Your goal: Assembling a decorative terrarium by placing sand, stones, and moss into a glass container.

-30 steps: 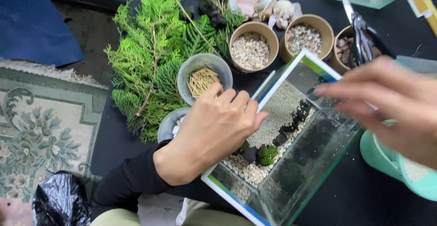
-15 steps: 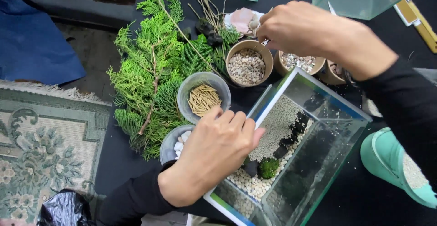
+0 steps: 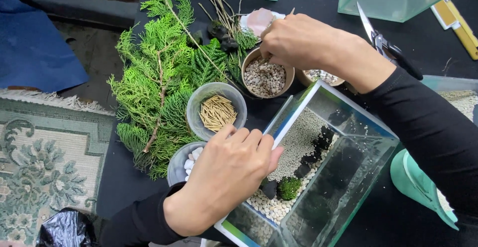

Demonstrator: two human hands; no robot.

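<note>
Two hands, left (image 3: 226,177) steadying glass tank (image 3: 343,177), right (image 3: 298,43) over gravel cup (image 3: 265,77)

Black table (image 3: 318,8) w/ green conifer sprigs (image 3: 159,92), brown gravel cup (image 3: 265,75), clear cup of tan sticks (image 3: 217,110). Also glass tank (image 3: 318,172), scissors (image 3: 386,45), yellow tool (image 3: 458,25).

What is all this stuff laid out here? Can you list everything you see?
clear glass tank: one, centre, holding gravel, black stones, green moss clump
brown paper cup of gravel: one, brown, above tank
clear bowl of tan sticks: one, left of tank
bowl of white pebbles: one, by left hand
green conifer sprigs: several, left
scissors: one, black-handled, upper right
left hand: on tank edge
right hand: over gravel cup
</note>
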